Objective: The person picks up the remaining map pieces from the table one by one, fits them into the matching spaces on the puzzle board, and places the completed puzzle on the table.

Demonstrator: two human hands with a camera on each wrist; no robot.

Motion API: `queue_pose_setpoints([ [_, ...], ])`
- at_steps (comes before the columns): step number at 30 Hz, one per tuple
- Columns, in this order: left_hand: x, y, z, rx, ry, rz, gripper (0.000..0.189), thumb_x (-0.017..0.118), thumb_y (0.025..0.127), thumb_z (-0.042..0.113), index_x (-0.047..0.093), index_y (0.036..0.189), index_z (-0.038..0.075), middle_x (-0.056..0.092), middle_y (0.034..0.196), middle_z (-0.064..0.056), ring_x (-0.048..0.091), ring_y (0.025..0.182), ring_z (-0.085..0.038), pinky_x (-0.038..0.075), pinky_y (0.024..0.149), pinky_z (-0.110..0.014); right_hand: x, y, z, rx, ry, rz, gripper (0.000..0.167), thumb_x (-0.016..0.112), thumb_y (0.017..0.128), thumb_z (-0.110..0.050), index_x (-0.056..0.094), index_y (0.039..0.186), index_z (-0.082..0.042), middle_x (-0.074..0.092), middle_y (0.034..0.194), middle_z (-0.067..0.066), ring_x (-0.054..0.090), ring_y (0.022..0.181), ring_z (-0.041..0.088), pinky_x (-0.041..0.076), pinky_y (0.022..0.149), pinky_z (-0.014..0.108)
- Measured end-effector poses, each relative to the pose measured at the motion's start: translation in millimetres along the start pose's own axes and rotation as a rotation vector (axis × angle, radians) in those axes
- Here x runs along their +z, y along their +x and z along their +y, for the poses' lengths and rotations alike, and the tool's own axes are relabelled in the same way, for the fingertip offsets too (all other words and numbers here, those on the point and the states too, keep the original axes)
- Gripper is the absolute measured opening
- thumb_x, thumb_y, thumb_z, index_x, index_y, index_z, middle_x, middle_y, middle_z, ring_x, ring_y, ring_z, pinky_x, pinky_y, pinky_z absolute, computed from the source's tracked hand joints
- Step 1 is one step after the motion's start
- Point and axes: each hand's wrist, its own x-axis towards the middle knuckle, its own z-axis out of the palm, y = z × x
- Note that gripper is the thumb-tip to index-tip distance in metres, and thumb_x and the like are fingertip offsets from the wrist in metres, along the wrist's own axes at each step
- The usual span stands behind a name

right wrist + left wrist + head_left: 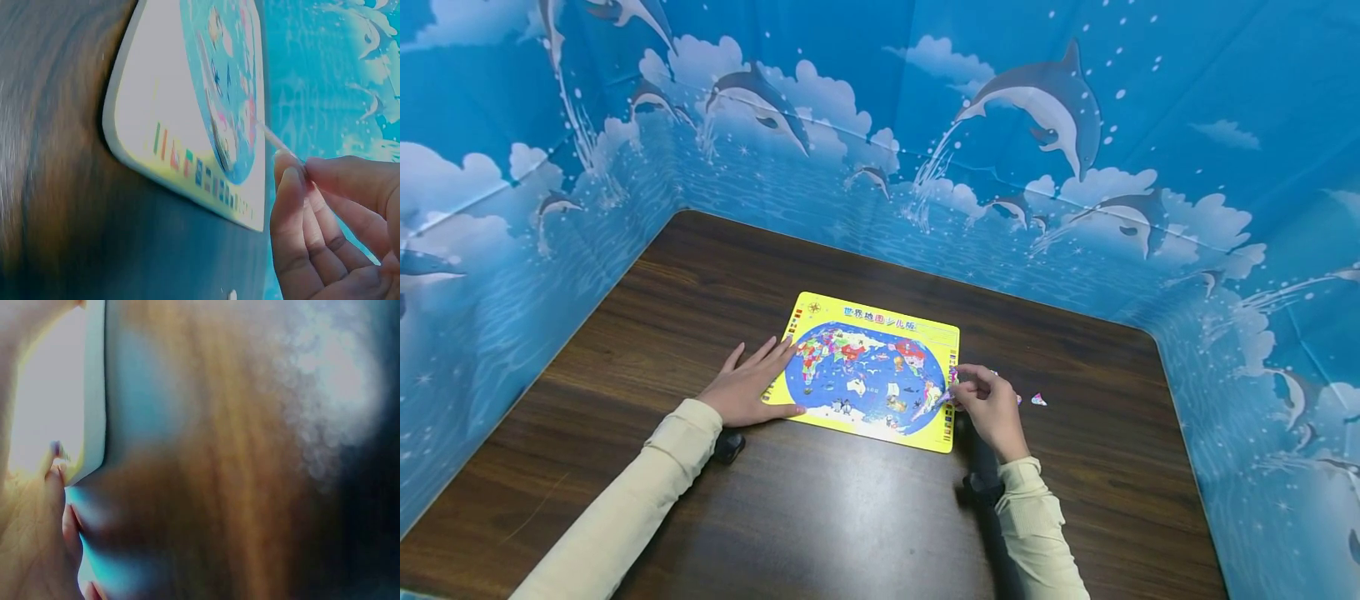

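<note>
A yellow world-map puzzle board (865, 310) lies flat on the table, its blue oval filled with coloured land shapes and little pictures. Over its left edge spreads my left hand (751, 390), fingers straight and thumb on the lower border. At the board's right side, my right hand (992, 408) pinches a small thin puzzle piece (273, 139) between thumb and fingertips. Seen nearly edge-on in the right wrist view, the piece tilts toward the map. In the left wrist view, the left hand (31, 537) rests at the board's overexposed edge.
A loose pink and white puzzle piece (1038, 399) lies on the dark wooden table (820, 517) right of the right hand, with others partly hidden behind that hand. Blue dolphin-print curtains (850, 108) stand along the table's back and sides.
</note>
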Motion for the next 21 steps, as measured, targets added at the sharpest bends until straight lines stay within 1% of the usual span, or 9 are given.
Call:
queue_pose_setpoints([
  [4, 0.2, -0.7, 0.4, -0.002, -0.004, -0.002, 0.108, 0.065, 0.089, 0.071, 0.021, 0.166, 0.009, 0.017, 0.172, -0.013, 0.011, 0.159, -0.037, -0.003, 0.121, -0.068, 9.4, 0.6, -0.7, 0.021, -0.005, 0.0, 0.02, 0.074, 0.094, 0.0, 0.075, 0.113, 0.002, 0.074, 0.085, 0.015, 0.072, 0.073, 0.029, 0.06, 0.064, 0.031],
  [6, 0.5, -0.8, 0.8, -0.003, -0.004, -0.001, 0.109, 0.064, 0.089, 0.072, 0.021, 0.166, 0.009, 0.017, 0.172, -0.013, 0.011, 0.159, -0.036, -0.003, 0.121, -0.068, 13.5, 0.9, -1.1, 0.043, 0.025, 0.002, 0.017, 0.073, 0.094, 0.001, 0.074, 0.11, 0.004, 0.074, 0.084, 0.016, 0.072, 0.071, 0.028, 0.06, 0.062, 0.029],
  [10, 0.0, -0.6, 1.3, -0.007, 0.002, -0.002, 0.109, 0.063, 0.089, 0.072, 0.021, 0.166, 0.008, 0.016, 0.172, -0.012, 0.011, 0.159, -0.036, -0.003, 0.122, -0.067, 19.9, 0.8, -2.0, 0.095, 0.107, 0.005, 0.02, 0.071, 0.094, 0.004, 0.07, 0.114, 0.008, 0.075, 0.086, 0.02, 0.074, 0.071, 0.026, 0.063, 0.065, 0.031],
  [12, -0.8, -0.7, 1.9, -0.007, -0.001, -0.004, 0.109, 0.064, 0.089, 0.072, 0.021, 0.166, 0.008, 0.016, 0.172, -0.012, 0.011, 0.159, -0.036, -0.003, 0.122, -0.067, 21.9, 0.6, -2.4, 0.113, 0.122, 0.006, 0.023, 0.072, 0.093, 0.005, 0.069, 0.116, 0.009, 0.075, 0.085, 0.02, 0.074, 0.069, 0.025, 0.063, 0.065, 0.031],
  [15, -2.4, -0.9, 2.9, -0.007, -0.009, -0.006, 0.108, 0.064, 0.089, 0.071, 0.021, 0.166, 0.008, 0.017, 0.172, -0.013, 0.011, 0.159, -0.036, -0.003, 0.122, -0.067, 23.5, 0.1, -2.8, 0.136, 0.113, 0.002, 0.026, 0.073, 0.093, 0.003, 0.068, 0.118, 0.007, 0.075, 0.082, 0.018, 0.074, 0.066, 0.022, 0.062, 0.063, 0.03],
  [21, -5.4, -0.9, 3.8, -0.015, -0.004, -0.013, 0.108, 0.065, 0.089, 0.069, 0.021, 0.166, 0.008, 0.017, 0.172, -0.013, 0.01, 0.159, -0.036, -0.003, 0.122, -0.067, 23.5, -0.4, -3.2, 0.139, 0.059, -0.017, 0.024, 0.075, 0.092, -0.001, 0.071, 0.115, 0.005, 0.074, 0.079, 0.014, 0.069, 0.06, 0.019, 0.057, 0.056, 0.025],
])
